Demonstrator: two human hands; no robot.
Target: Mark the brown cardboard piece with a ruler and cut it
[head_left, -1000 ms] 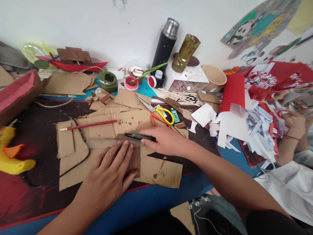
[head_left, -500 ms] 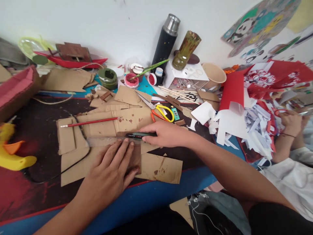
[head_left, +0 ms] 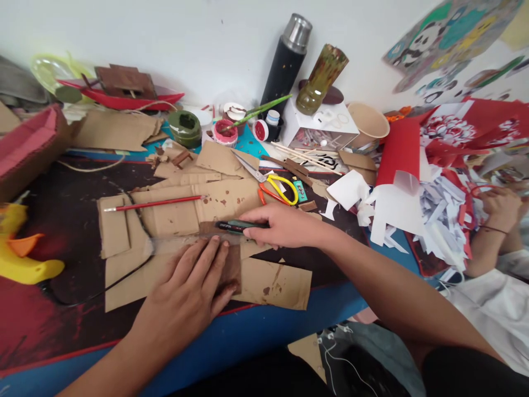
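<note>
My left hand [head_left: 188,281] lies flat with its fingers stretched out, pressing on a clear ruler [head_left: 165,242] and a brown-painted piece of cardboard [head_left: 231,267]. In my right hand [head_left: 276,226] is a utility knife [head_left: 231,226] with a dark body, held low along the ruler's far edge. Its blade tip is too small to make out. Under both lie several tan cardboard sheets [head_left: 281,281]. A red pencil [head_left: 161,203] rests on the cardboard beyond my left hand. Scissors [head_left: 268,179] with yellow and orange handles lie just beyond my right hand.
A yellow glue gun [head_left: 31,264] with a black cord sits at left. Behind are a red model boat [head_left: 119,94], paint pots [head_left: 184,128], a black thermos [head_left: 287,66] and a white box [head_left: 322,129]. White paper scraps [head_left: 444,209] and another person's hand [head_left: 502,209] are at right.
The view has shifted slightly. My left hand stays on the ruler, and my right hand with the utility knife keeps nearly the same place beside it.
</note>
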